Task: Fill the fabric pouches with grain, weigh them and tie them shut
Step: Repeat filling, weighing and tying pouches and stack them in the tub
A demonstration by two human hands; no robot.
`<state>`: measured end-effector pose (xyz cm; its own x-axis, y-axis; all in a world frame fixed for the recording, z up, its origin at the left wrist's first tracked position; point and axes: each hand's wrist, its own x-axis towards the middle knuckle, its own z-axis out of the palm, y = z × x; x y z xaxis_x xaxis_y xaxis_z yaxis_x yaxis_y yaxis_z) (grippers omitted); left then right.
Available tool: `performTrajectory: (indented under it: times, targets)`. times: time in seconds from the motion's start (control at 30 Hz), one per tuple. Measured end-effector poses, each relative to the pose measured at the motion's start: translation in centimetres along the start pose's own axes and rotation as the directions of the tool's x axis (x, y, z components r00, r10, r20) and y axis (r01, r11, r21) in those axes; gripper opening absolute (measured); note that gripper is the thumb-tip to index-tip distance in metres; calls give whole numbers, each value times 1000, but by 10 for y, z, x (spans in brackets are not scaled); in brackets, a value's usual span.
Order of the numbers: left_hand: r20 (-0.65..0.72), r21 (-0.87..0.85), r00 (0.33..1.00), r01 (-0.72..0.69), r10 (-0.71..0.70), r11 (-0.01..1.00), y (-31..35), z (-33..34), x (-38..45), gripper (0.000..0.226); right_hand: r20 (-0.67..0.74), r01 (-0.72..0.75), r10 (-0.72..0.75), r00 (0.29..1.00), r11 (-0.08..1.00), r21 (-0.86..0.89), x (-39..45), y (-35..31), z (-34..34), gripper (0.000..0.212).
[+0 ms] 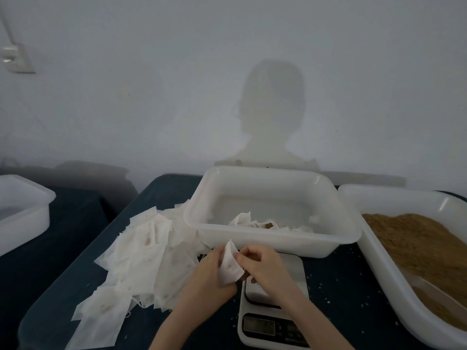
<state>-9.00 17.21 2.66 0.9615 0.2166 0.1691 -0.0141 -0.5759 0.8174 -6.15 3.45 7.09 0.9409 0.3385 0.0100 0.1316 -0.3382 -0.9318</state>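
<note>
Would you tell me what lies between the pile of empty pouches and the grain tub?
In the head view: the kitchen scale, with both hands holding a pouch over it.

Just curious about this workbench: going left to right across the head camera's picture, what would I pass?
Partly seen white tub → pile of empty pouches → left hand → held pouch → right hand → tub of brown grain.

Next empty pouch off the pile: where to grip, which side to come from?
Take a loose corner at the near-left edge of the pouch pile, coming from above-left. There, flat pouches fan out singly over the table; elsewhere they overlap. Pinch with the fingers, probably thumb on top.
</note>
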Motion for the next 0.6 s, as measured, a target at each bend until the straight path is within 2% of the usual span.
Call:
performTrajectory:
  times: [0.03,0.1,0.2,0.33,0.47,0.57,0.6]
  targets:
    - [21,3,1000,-20,20,1000,0,0,2,41,-22,33,-35,999,998,-61,0,1,-3,19]
    - [121,57,989,-91,84,994,2,-2,2,40,-51,116,-129,990,972,-202,-1,2,-11,25]
    - [174,58,975,-147,135,987,9,-3,5,38,7,177,-184,983,931,-318,-1,2,-22,30]
    - [158,108,964,-231,213,967,18,4,10,31,43,171,-167,985,916,-364,1,4,-36,16]
    - [144,127,952,-290,272,948,29,10,15,32,50,207,-202,978,916,-343,-3,1,-51,38]
    - [181,136,930,-347,321,928,34,15,17,29,18,158,-170,985,866,-474,-4,-2,-61,12]
    - [192,137,923,-361,333,922,35,16,18,28,12,148,-168,986,830,-537,-5,-2,-65,13]
